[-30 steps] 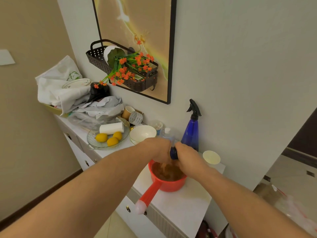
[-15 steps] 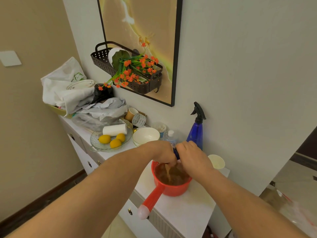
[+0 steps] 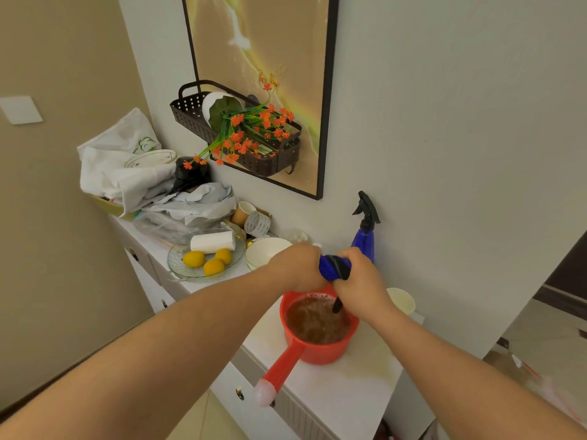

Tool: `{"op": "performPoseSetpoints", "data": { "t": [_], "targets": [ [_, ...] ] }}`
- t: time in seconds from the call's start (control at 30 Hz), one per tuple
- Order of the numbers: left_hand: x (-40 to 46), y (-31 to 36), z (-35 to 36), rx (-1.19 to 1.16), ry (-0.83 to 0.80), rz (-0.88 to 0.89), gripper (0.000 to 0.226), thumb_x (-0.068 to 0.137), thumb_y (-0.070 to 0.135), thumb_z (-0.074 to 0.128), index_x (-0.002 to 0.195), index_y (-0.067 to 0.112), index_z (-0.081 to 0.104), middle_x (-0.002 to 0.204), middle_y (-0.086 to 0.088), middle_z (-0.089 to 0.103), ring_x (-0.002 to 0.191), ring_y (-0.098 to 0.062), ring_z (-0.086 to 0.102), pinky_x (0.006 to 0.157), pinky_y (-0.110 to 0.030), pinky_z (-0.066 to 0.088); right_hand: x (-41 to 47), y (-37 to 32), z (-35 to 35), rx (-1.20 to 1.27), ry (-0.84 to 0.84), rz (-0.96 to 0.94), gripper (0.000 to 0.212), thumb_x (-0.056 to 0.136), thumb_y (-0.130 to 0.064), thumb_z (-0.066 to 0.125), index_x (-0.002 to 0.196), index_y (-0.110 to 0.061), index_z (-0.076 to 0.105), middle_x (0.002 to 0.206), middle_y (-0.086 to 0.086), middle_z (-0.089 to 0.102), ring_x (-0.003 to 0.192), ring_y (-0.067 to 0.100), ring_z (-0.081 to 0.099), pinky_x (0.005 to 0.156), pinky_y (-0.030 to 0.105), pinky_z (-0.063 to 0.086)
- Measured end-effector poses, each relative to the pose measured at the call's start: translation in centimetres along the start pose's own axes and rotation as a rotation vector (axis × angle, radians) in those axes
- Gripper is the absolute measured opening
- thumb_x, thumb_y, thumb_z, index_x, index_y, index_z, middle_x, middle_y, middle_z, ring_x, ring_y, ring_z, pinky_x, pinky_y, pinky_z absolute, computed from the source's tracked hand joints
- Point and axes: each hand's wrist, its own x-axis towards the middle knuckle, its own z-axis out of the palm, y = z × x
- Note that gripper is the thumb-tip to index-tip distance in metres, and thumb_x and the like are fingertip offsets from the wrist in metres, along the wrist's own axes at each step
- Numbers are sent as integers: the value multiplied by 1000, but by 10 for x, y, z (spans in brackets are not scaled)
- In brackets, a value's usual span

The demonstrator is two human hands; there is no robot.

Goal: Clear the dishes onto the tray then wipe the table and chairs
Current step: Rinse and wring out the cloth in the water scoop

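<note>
Countertop of pale stone runs along the white wall on a white cabinet with small drawer knobs, and we stand over its near end with a beige wall to our left and a framed painting hanging ahead. We grip a wet blue and black cloth with both fists: our left hand curls tight round one end, our right hand round the other, and the twisted cloth sits between them, directly above the red ladle pot. That pot rests on the counter near its front edge, holds brownish, bubbly water, and points its long red handle with a pale tip out past the edge toward us. A black tail of the cloth hangs down from our right fist over the water. Behind our hands we see a white bowl, a blue spray bottle against the wall, and 1 paper cup just right of the pot. Farther left, a glass dish carries 3 lemons and a white roll. Beyond it lie crumpled bags, white cloths and a plate. A dark basket leaning by the painting holds a tipped pot of orange flowers.
</note>
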Motion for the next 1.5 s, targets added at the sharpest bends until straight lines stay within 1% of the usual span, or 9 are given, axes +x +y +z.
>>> {"op": "performPoseSetpoints", "data": {
  "t": [0.17,0.3,0.4,0.5,0.63,0.83,1.03,1.3,1.5],
  "targets": [
    [-18,-1,-2,61,363,320,72,83,19,74,146,21,38,151,0,31,108,-21,61,82,-30,58,3,-13,-11,991,-106,543,38,74,3,73,109,-8,66,97,15,67,80,23,64,70,36,57],
    [-30,-6,-8,517,433,652,70,91,12,53,156,22,29,161,-17,23,113,-34,49,87,-39,52,-4,-16,-26,1334,-338,785,20,85,0,64,103,-8,67,86,12,68,65,15,57,37,16,41],
    [-28,-10,-16,689,433,694,67,94,13,40,159,20,23,153,-20,35,105,-34,49,83,-45,52,-8,-14,-27,1150,-543,691,11,90,-7,64,100,-11,62,75,5,57,54,7,40,33,13,24],
    [-22,0,-25,783,367,626,72,93,19,63,154,18,26,133,-18,47,94,-32,52,74,-44,52,-12,-20,-23,953,-656,594,18,89,-11,73,99,-15,59,70,0,50,50,6,36,33,15,23],
    [-18,20,-36,756,166,328,59,86,24,77,134,18,43,115,-11,53,75,-22,52,56,-33,43,-14,-33,-20,629,-495,527,21,83,-15,79,91,-16,60,58,-4,48,46,9,37,36,22,28],
    [-12,19,-25,539,-20,160,27,89,23,70,115,17,65,89,-3,65,81,-19,64,72,-31,50,-11,-30,-12,-27,-290,160,18,87,-29,73,96,-20,61,77,-1,64,70,14,61,62,25,48],
    [-10,18,-8,485,-130,65,16,86,18,68,98,21,58,70,0,53,75,-20,61,74,-34,53,-16,-16,-3,-502,-216,-50,17,97,-28,56,100,-25,39,83,-4,55,71,19,56,59,31,44],
    [-5,18,5,324,-247,35,28,90,22,67,117,17,64,72,2,53,76,-19,59,72,-30,46,-17,-4,-9,-785,-191,-269,19,96,-16,53,112,-18,44,93,6,66,75,30,67,61,39,49],
    [-4,15,6,180,-286,-3,18,90,25,68,107,19,64,79,-1,60,72,-17,59,69,-29,46,-13,-5,-10,-917,-161,-350,17,98,-12,50,114,-17,47,97,5,69,80,29,70,57,35,41]
  ]
}}
